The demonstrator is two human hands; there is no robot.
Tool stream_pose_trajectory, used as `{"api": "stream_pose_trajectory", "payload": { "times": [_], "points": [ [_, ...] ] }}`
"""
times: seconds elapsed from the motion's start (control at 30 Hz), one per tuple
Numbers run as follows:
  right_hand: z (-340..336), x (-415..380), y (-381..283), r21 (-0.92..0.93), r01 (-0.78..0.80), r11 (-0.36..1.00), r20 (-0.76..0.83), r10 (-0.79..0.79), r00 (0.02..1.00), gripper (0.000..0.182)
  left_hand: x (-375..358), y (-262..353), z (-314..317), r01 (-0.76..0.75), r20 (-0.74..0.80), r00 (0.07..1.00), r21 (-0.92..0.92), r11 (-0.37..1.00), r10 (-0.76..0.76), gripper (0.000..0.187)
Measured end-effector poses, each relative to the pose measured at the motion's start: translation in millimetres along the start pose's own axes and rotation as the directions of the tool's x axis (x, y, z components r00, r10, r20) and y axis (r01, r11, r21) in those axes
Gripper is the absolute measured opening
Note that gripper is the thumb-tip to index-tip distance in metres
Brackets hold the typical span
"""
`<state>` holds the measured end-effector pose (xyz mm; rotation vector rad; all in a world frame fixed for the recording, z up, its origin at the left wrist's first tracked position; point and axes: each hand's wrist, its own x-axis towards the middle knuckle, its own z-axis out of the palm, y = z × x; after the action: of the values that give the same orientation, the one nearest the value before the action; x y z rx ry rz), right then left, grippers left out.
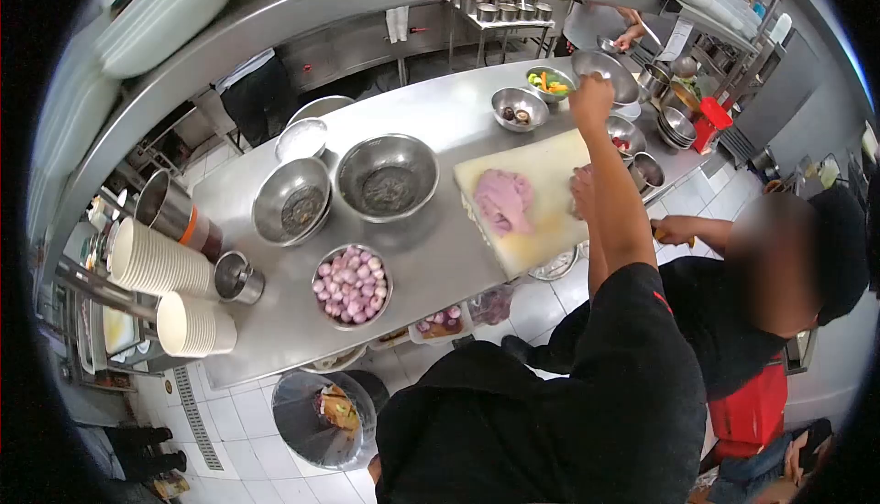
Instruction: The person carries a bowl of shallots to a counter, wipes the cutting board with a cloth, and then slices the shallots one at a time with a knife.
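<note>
1. Cutting board (548, 169) lies on the steel surface (440, 261), carrying pink meat (502, 202).
2. Metal bowl (612, 71) is just beyond it; the right hand (593, 98) has fingers together on the near rim.
3. Another hand (581, 191), partly hidden behind the forearm, is at the board's edge; how open, I cannot tell.

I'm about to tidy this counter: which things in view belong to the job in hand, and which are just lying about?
Likely in use: cutting board; pink meat on it; steel bowl by the raised hand.

Seemingly lying about: purple onions; stacked white tubs.
</note>
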<state>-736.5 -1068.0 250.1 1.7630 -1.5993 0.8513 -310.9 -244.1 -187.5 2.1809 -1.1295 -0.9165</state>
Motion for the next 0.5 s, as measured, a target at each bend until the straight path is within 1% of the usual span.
{"api": "stream_pose_trajectory", "payload": {
  "times": [0.03,0.1,0.13,0.23,0.27,0.3,0.33,0.37,0.4,0.5],
  "points": [
    [7.4,-1.0,15.4,0.003,-0.024,1.0,-0.022,0.024,0.999,0.017,8.3,9.5,4.4,0.005,0.006,1.0,-0.078,0.997,-0.005,0.014],
    [20.9,-7.1,39.7,0.011,-0.075,0.997,-0.063,0.075,0.995,0.018,35.2,29.4,3.0,-0.002,0.022,1.0,0.233,0.972,-0.004,0.013],
    [23.0,-9.6,49.5,0.019,-0.104,0.994,-0.049,0.105,0.993,0.023,45.5,39.3,0.8,-0.01,0.033,0.999,0.383,0.924,-0.002,0.012],
    [24.0,-18.9,73.9,0.027,-0.165,0.986,-0.054,0.167,0.985,0.025,66.9,59.1,-8.0,-0.037,0.051,0.999,0.452,0.891,0.015,0.011],
    [30.7,-20.7,84.7,0.028,-0.181,0.983,-0.083,0.183,0.98,0.026,74.0,65.1,-4.5,0.085,-0.036,0.996,0.128,0.988,-0.081,0.012],
    [39.2,-23.0,96.8,0.03,-0.197,0.98,-0.112,0.199,0.974,0.026,77.7,68.9,-9.6,-0.03,0.006,1.0,0.281,0.959,0.029,0.012],
    [40.0,-23.1,106.7,0.017,-0.211,0.977,-0.112,0.212,0.971,0.027,80.8,69.2,-13.3,-0.146,0.067,0.989,0.421,0.895,0.13,0.012],
    [40.3,-22.5,116.4,0.004,-0.223,0.975,-0.111,0.223,0.969,0.027,84.4,70.0,-13.8,-0.259,0.141,0.966,0.541,0.8,0.218,0.013],
    [39.5,-20.1,126.0,-0.009,-0.222,0.975,-0.153,0.218,0.964,0.026,86.2,70.1,-14.4,-0.226,0.139,0.974,0.534,0.815,0.179,0.013],
    [46.5,2.0,179.7,-0.158,-0.226,0.961,-0.159,0.201,0.967,0.023,91.5,83.7,-12.5,-0.132,0.129,0.989,0.499,0.857,0.077,0.013]
  ]
}}
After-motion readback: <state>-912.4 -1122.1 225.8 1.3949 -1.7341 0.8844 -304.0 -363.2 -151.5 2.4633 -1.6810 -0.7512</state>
